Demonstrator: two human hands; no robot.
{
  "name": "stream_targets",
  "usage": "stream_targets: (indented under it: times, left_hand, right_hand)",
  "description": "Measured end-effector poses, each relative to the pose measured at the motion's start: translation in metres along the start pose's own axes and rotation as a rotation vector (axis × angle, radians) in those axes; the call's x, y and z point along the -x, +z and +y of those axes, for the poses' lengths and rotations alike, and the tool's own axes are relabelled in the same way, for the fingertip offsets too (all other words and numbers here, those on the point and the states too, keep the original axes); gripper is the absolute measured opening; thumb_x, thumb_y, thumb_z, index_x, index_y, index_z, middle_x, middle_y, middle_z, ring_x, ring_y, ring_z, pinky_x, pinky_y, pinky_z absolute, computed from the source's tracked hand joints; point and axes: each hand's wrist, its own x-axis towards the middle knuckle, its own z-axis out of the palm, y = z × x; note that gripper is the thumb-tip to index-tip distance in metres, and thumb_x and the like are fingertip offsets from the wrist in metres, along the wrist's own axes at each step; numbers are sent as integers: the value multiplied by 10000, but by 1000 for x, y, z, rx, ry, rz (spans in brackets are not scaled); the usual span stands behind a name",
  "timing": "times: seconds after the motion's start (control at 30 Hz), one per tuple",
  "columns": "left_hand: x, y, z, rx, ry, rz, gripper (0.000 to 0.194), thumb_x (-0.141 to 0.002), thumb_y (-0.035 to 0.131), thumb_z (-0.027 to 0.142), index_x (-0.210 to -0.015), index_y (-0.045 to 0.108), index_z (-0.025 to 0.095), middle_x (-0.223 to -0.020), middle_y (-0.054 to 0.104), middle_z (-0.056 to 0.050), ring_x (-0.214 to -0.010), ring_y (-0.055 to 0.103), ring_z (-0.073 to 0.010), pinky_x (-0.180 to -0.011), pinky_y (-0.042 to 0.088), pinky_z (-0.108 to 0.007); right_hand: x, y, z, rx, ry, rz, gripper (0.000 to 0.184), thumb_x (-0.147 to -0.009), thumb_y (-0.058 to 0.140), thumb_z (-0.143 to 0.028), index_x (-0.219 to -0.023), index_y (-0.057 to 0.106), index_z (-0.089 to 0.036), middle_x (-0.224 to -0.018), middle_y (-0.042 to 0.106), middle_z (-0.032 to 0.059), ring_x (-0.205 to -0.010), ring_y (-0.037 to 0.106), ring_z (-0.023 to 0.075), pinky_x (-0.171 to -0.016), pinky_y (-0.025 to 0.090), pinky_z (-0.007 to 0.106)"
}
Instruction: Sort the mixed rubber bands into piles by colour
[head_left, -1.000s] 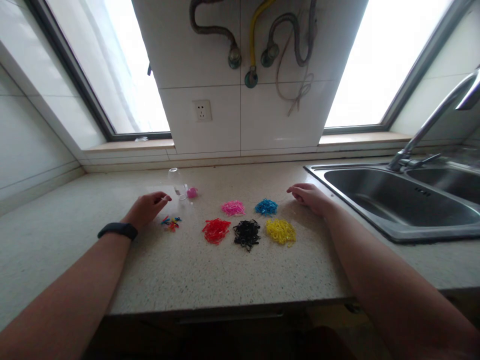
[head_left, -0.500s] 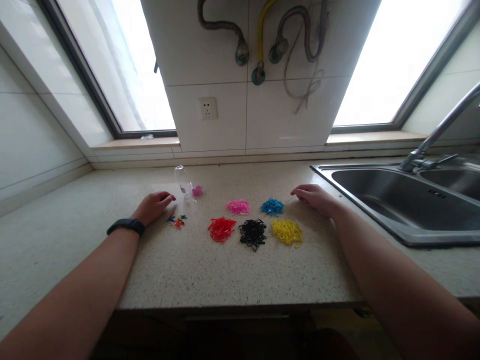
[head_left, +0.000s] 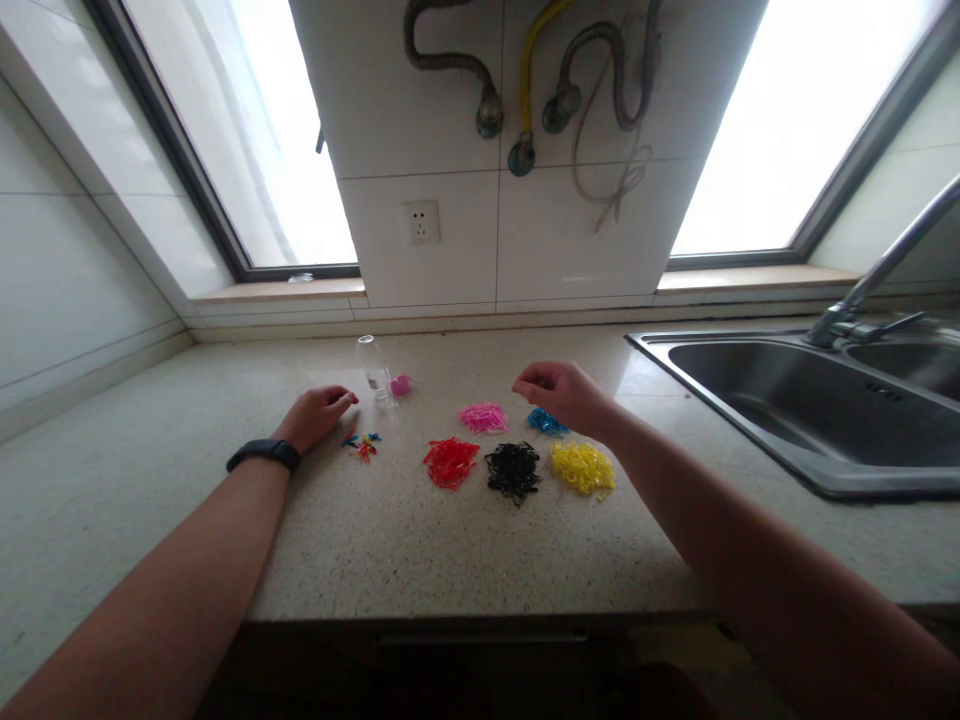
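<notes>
My left hand [head_left: 319, 415] rests on the counter with its fingers loosely stretched and a dark band on the wrist. Just in front of it lies a small mixed heap of coloured bands [head_left: 364, 446]. Behind its fingertips stands a clear plastic bottle [head_left: 373, 370], with a pink cap [head_left: 401, 385] beside it. My right hand [head_left: 559, 390] hovers over the counter, fingers bent together; whatever they may hold is hidden. It partly covers the blue rubber bands [head_left: 545, 422]. Nearby are piles of pink bands [head_left: 483, 417], red bands [head_left: 450, 463], black bands [head_left: 513, 470] and yellow bands [head_left: 583, 469].
The speckled counter [head_left: 450, 560] ends at a front edge near me. A steel sink [head_left: 757, 400] with a faucet [head_left: 840, 315] is set in at the right. On the tiled wall behind are a socket [head_left: 421, 222] and several hoses [head_left: 529, 60].
My right hand has moved left from beside the blue pile to above and behind it, its fingers more bent. My left hand stays put; the view has shifted slightly.
</notes>
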Motion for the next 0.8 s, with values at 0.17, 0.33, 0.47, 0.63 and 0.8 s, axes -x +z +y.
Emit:
stream_targets:
  times: [0.17, 0.33, 0.47, 0.63, 0.8]
  left_hand:
    - [-1, 1, -2, 8, 2, 0, 435, -860, 485, 507, -932, 755, 173, -925, 771, -68, -837, 685, -230, -755, 470, -292]
    - [-2, 1, -3, 7, 14, -1, 428, -865, 486, 500, -937, 757, 177, -930, 772, -74, -836, 687, -231, -766, 473, -294]
    - [-2, 2, -2, -2, 16, -5, 438, -863, 481, 504, -942, 763, 178, -913, 773, -78, -808, 687, -227, -730, 475, -289]
    - [-4, 3, -4, -3, -2, -3, 418, -857, 491, 493, -931, 765, 187, -896, 774, -77, -787, 685, -221, -727, 476, -288]
    - [-4, 4, -5, 4, 11, 5, 408, -853, 491, 481, -925, 764, 187, -896, 772, -77, -802, 685, -225, -716, 469, -291]
  right_hand:
    - [-15, 59, -68, 108, -190, -230, 217, -853, 578, -322, -872, 715, -155, -733, 674, 24, -634, 539, 105, -603, 372, 242]
    - [-22, 118, -84, 416, -239, -377, 232, -852, 590, -341, -939, 750, -196, -887, 741, 69, -753, 644, 171, -632, 393, 263]
    - [-25, 149, -81, 548, -264, -409, 265, -860, 570, -339, -985, 753, -194, -959, 748, 121, -883, 691, 260, -693, 468, 311]
    - [-33, 167, -84, 613, -256, -406, 326, -882, 562, -389, -1029, 730, -150, -1026, 735, 165, -968, 695, 313, -781, 523, 386]
    - [-39, 175, -83, 612, -205, -399, 382, -907, 530, -405, -1100, 707, -126, -1077, 718, 201, -982, 691, 310, -806, 527, 397]
